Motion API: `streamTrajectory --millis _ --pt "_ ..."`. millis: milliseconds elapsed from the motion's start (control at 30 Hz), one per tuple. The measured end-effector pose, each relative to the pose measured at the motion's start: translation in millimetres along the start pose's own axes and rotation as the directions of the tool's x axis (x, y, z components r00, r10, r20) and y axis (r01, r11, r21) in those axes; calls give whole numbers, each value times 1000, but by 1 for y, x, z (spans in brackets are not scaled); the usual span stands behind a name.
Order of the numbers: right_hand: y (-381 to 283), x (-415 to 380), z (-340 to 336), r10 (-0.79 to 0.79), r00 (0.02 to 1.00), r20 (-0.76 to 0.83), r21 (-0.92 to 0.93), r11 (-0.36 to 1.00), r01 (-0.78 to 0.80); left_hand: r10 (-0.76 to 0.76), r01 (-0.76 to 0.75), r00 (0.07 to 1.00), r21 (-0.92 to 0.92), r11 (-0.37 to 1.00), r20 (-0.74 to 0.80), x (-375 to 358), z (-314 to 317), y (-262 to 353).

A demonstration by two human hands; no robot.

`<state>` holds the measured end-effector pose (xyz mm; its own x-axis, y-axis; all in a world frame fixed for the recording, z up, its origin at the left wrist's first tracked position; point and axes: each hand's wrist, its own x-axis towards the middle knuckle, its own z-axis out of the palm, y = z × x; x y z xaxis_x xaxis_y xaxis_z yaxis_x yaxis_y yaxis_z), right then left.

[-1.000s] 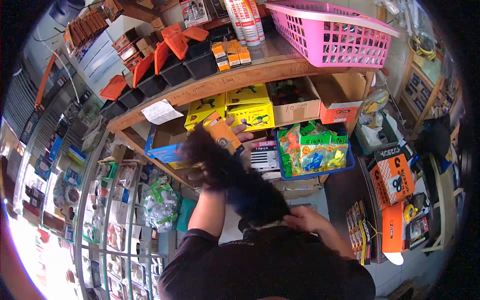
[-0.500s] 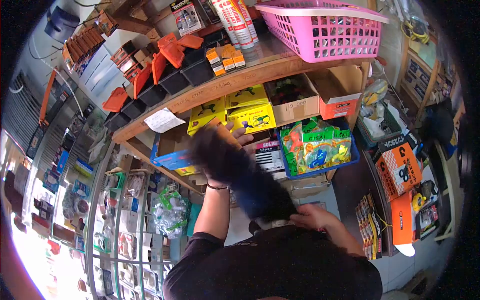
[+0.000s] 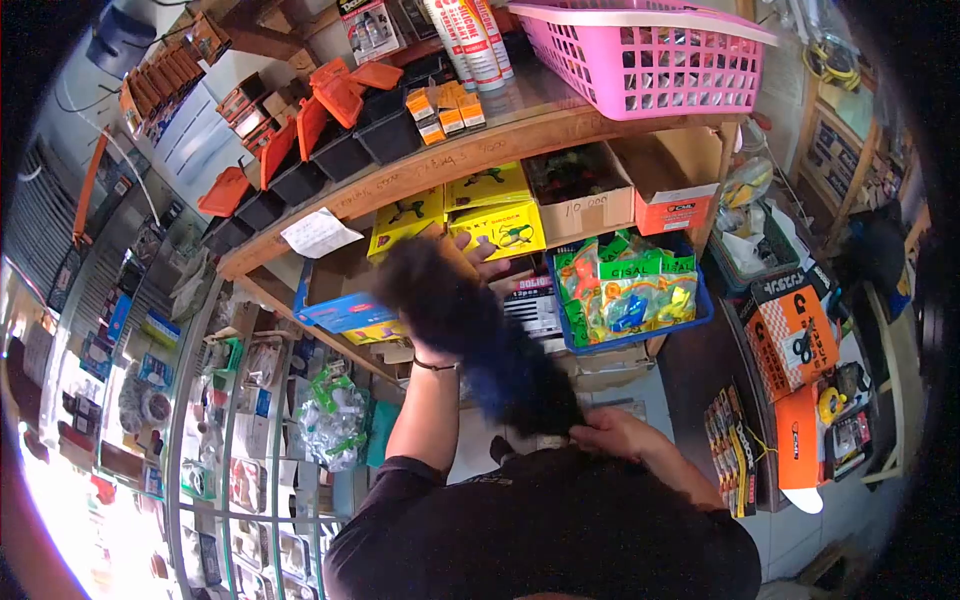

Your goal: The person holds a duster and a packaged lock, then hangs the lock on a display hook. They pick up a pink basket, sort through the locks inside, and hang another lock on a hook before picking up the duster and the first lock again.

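Observation:
A long, dark, fuzzy duster (image 3: 500, 360) stretches slantwise across the middle of the view, its outline soft with motion. My right hand (image 3: 615, 432) is closed around its near end, close to my shirt. The far end of the duster lies across my left hand (image 3: 485, 258) and hides most of it; only some fingertips and the wrist, with a thin dark band, show. Against those fingers is the edge of a brown, box-like thing (image 3: 457, 258), mostly covered. Just beyond are yellow boxes (image 3: 497, 228) on the shelf.
A wooden shelf (image 3: 480, 157) carries black bins with orange lids, silicone tubes (image 3: 475, 45) and a pink basket (image 3: 580, 60). Below sits a blue tray (image 3: 640, 343) of bagged goods. Glass cases (image 3: 235, 420) stand at left; orange boxes (image 3: 795, 340) at right.
The view has shifted slightly, so the shelf appears a little further left and up. The duster's far end has moved a little; both hands keep nearly the same places.

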<state>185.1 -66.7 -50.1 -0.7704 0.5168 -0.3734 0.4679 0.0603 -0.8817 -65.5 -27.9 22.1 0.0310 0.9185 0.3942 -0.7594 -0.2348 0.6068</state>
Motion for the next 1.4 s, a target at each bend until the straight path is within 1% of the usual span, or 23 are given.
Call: streamTrajectory --millis 33,100,133,200,267,300,333,400,467,533,567,633,667,700,733,833,900,1067,1133,1200,1267,1333,1400 --pt "10 5 1 -2 1000 -4 7 1000 2 -13 65 984 295 953 -176 2 -3 3" --pt "37 17 3 -135 982 -135 171 973 157 85 -57 971 129 990 -224 2 13 2" --pt "37 17 2 -133 983 -131 171 973 154 168 -178 923 3 984 -345 2 38 3" --pt "34 17 1 -12 997 -70 207 978 27 112 -129 936 -27 991 -333 4 30 0" --pt "35 15 2 -67 997 -44 128 989 72 -44 46 993 -16 999 105 6 -3 -2" --pt "33 12 2 -116 993 -15 44 992 117 -18 50 988 212 976 -152 7 2 -3" --pt "27 9 0 -118 993 -20 50 992 118 -36 74 984 215 974 -174 8 8 -1" --pt "11 4 -7 134 986 -100 415 906 -81 137 -147 938 -5 989 -318 8 32 0" --pt "11 7 -5 77 995 -66 251 966 -58 120 -127 935 1 992 -334 10 30 -2" --pt "18 13 -2 16 999 -34 89 996 -13 74 -76 996 -24 997 -55 7 -3 -4" --pt "28 16 -2 -40 999 -18 75 996 41 -79 68 996 198 978 50 11 -25 -1" --pt "40 19 -3 -92 996 0 60 994 91 42 -34 996 93 995 -84 11 -8 -1" --pt "43 20 -3 -86 993 -75 278 955 104 185 -175 960 63 983 -211 10 19 -4" --pt "46 19 -2 -63 987 -145 480 868 126 108 -110 981 -2 994 -161 9 43 -1" --pt "43 14 -5 -63 988 -139 484 866 123 -63 93 991 -273 958 115 11 13 3" --pt "38 -2 -16 -44 999 6 633 774 30 -122 59 938 -197 979 -325 11 -15 -1" --pt "49 -4 -16 62 996 58 354 932 -79 -82 37 969 -189 981 -234 7 -34 -13" --pt "26 -7 -3 28 1000 -13 421 907 -20 86 -76 992 -100 992 95 3 -12 -4" --pt "18 -4 1 56 996 -62 494 869 -18 25 -43 990 -126 991 -140 4 -10 0" --pt "14 1 5 21 998 -56 124 992 -14 64 -37 958 98 994 -281 8 6 -5" --pt "34 11 10 -48 996 -69 95 994 55 -94 102 989 -70 992 112 -3 -25 -8" --pt "41 14 12 -116 990 -81 58 991 121 -153 157 968 -4 988 197 1 -12 -3" --pt "41 15 13 61 985 -160 273 962 -15 104 -105 955 14 994 -278 4 24 -2"
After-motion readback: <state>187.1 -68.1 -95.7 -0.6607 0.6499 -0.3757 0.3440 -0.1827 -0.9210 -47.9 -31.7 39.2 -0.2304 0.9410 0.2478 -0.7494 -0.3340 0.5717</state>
